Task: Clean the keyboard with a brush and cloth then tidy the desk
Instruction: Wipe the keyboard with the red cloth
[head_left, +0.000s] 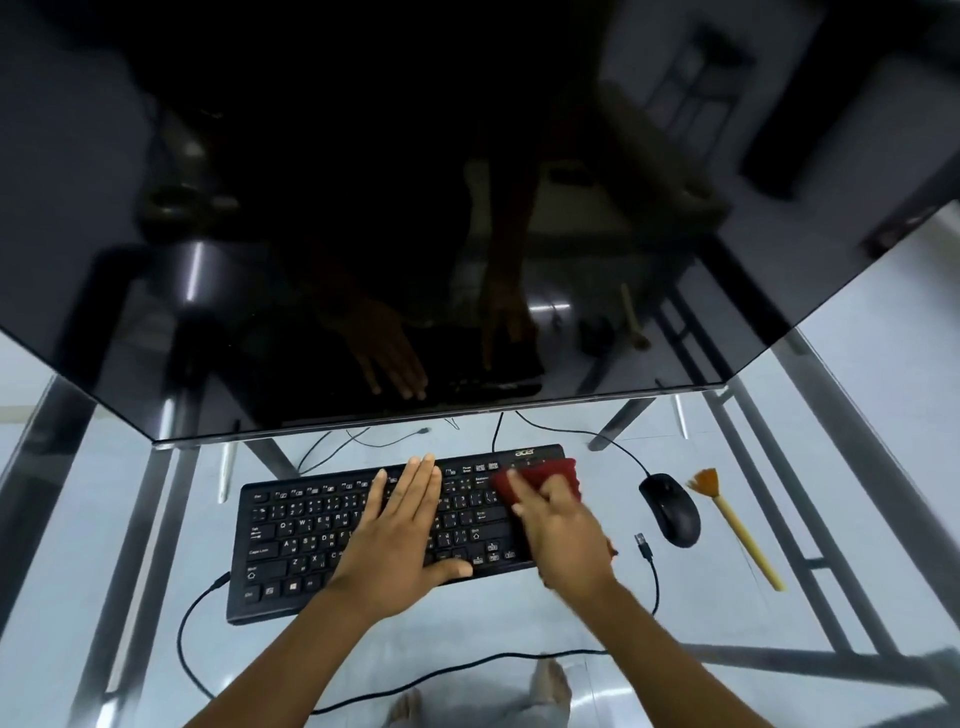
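Observation:
A black keyboard (301, 540) lies on the glass desk (519, 618), tilted slightly. My left hand (402, 535) rests flat on its middle keys, fingers spread, holding nothing. My right hand (563, 535) presses a dark red cloth (545, 475) onto the keyboard's right end, near the top corner. A brush (737, 530) with a yellow handle and orange bristles lies on the desk to the right, past the mouse, untouched.
A black mouse (670, 509) sits between the keyboard and the brush. A large dark monitor (363, 208) looms just behind the keyboard. Black cables (652, 577) loop across the desk's front and right. Metal frame bars and feet show through the glass.

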